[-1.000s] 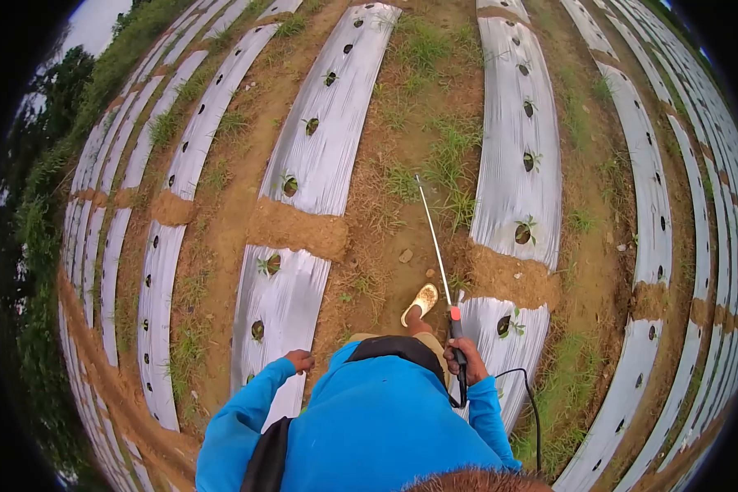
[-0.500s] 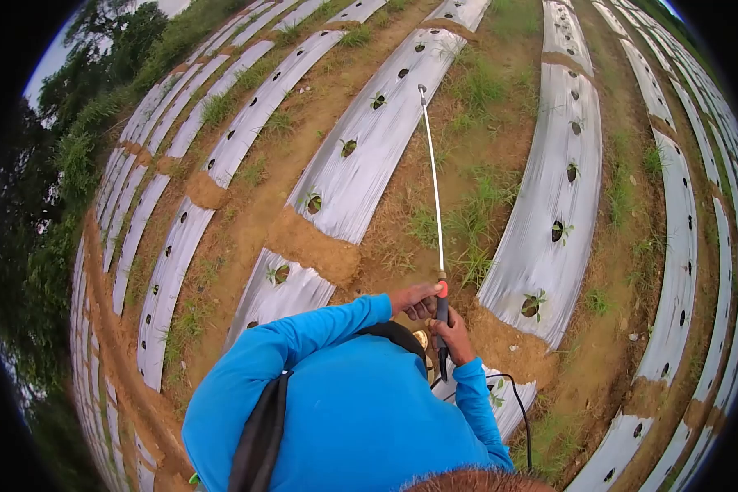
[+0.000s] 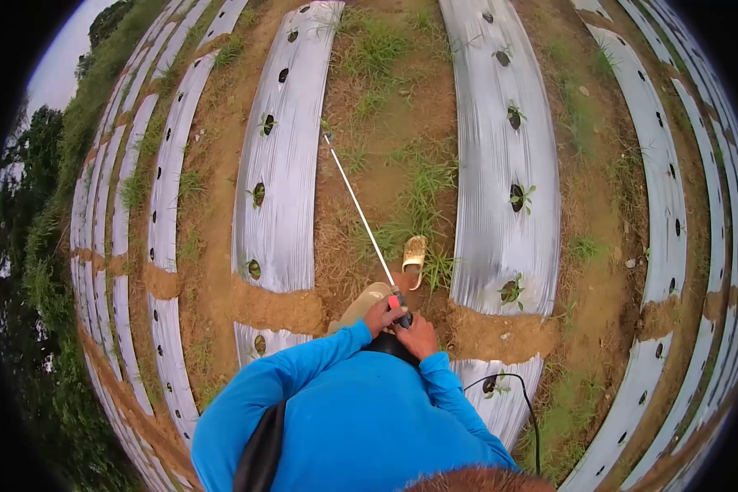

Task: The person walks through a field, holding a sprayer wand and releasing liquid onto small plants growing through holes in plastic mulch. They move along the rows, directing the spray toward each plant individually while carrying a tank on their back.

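Observation:
Both hands hold a long spray wand [image 3: 357, 205] in front of the waist. My left hand [image 3: 380, 316] is closed around the grip near its red part. Just behind it, my right hand [image 3: 419, 335] wraps the black handle [image 3: 405, 320]. The thin white tube slants forward and left, and its nozzle [image 3: 328, 136] hangs by the right edge of a silver plastic-covered bed [image 3: 283, 205]. No spray can be made out. A black hose [image 3: 526, 395] curves down at the right side of the body.
Another plastic-covered bed [image 3: 496, 164] with seedlings [image 3: 517, 197] in holes runs along the right. Between the beds lies a soil path with grass tufts [image 3: 422, 193]. A foot in a tan clog [image 3: 416, 256] stands there. Trees [image 3: 37, 205] line the far left.
The view has turned, so the beds now run nearly straight ahead. The wand tip has swung left and now points toward the left bed's edge. A foot in a clog has come forward.

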A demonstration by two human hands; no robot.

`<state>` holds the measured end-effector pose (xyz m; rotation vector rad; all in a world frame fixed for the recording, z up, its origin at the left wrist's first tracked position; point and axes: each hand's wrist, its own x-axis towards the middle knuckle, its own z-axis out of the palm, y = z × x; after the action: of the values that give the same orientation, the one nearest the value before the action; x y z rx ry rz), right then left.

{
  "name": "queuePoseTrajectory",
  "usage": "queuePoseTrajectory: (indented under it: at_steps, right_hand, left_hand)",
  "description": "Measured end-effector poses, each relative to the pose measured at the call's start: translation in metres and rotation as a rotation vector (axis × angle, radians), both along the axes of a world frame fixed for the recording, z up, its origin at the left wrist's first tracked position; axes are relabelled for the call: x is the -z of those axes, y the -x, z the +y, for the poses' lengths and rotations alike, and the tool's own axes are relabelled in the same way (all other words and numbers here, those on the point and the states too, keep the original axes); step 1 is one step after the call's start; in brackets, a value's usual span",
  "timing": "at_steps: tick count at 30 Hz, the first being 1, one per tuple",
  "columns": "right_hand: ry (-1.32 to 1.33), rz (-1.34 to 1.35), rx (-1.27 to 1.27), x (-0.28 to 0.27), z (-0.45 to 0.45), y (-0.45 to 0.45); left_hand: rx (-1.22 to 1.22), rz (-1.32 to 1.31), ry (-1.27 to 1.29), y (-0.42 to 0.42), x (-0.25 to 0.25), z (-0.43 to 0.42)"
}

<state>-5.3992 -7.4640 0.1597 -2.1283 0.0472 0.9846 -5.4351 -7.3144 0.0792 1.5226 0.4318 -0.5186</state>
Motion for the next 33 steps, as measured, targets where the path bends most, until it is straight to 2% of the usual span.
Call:
queuePoseTrajectory:
  at_steps: [1, 4, 6, 8, 9, 12, 14, 16, 18, 20, 21, 23, 26, 27, 28, 30, 31, 32, 33]
  right_hand:
    - [-0.005, 0.016, 0.005, 0.008, 0.004, -0.023]
    - [0.086, -0.038, -0.027, 0.011, 0.013, -0.082]
    - [0.060, -0.037, -0.103, -0.008, 0.018, -0.130]
    - [-0.094, 0.235, 0.036, -0.035, 0.027, -0.172]
    - [-0.222, 0.328, 0.185, -0.049, 0.032, -0.188]
    - [-0.249, 0.346, 0.203, -0.061, 0.047, -0.236]
    - [-0.253, 0.313, 0.207, -0.075, 0.060, -0.265]
    - [-0.362, 0.291, 0.194, -0.087, 0.077, -0.297]
    - [-0.377, 0.304, 0.128, -0.082, 0.093, -0.332]
    - [-0.280, 0.267, -0.002, -0.077, 0.112, -0.371]
    - [-0.289, 0.265, 0.010, -0.074, 0.124, -0.390]
    - [-0.232, -0.136, -0.187, -0.071, 0.151, -0.436]
    - [-0.129, -0.300, -0.236, -0.070, 0.195, -0.508]
    - [-0.156, -0.334, -0.197, -0.057, 0.214, -0.532]
    - [-0.158, -0.329, -0.179, -0.046, 0.229, -0.555]
    - [-0.161, -0.222, -0.249, -0.052, 0.262, -0.602]
    - [-0.212, -0.149, -0.265, -0.061, 0.275, -0.628]
    - [-0.226, -0.158, -0.248, -0.074, 0.286, -0.652]
    - [-0.226, 0.033, -0.292, -0.085, 0.296, -0.678]
  left_hand:
    - [0.033, 0.138, 0.101, -0.024, 0.002, 0.006]
    - [-0.005, 0.079, 0.109, -0.098, -0.006, 0.009]
    - [0.019, 0.077, 0.158, -0.148, -0.024, 0.015]
    - [0.087, 0.093, 0.198, -0.195, -0.045, 0.028]
    - [0.099, 0.117, 0.191, -0.218, -0.062, 0.034]
    - [0.177, 0.079, 0.277, -0.277, -0.085, 0.058]
    - [0.144, 0.051, 0.318, -0.304, -0.096, 0.069]
    - [0.007, -0.022, 0.371, -0.331, -0.100, 0.080]
    - [-0.004, -0.025, 0.353, -0.356, -0.094, 0.093]
    - [-0.186, -0.188, 0.240, -0.382, -0.076, 0.101]
    - [-0.173, -0.188, 0.234, -0.395, -0.070, 0.110]
    - [-0.302, -0.247, 0.125, -0.434, -0.058, 0.131]
    - [-0.297, -0.220, 0.065, -0.499, -0.041, 0.177]
    - [-0.380, -0.205, 0.172, -0.528, -0.067, 0.191]
    - [-0.364, -0.198, 0.168, -0.552, -0.073, 0.207]
    - [-0.390, -0.250, -0.013, -0.598, -0.090, 0.241]
    - [-0.474, -0.309, 0.007, -0.620, -0.089, 0.250]
    - [-0.455, -0.317, -0.005, -0.636, -0.090, 0.264]
    - [-0.431, -0.255, 0.021, -0.653, -0.091, 0.279]
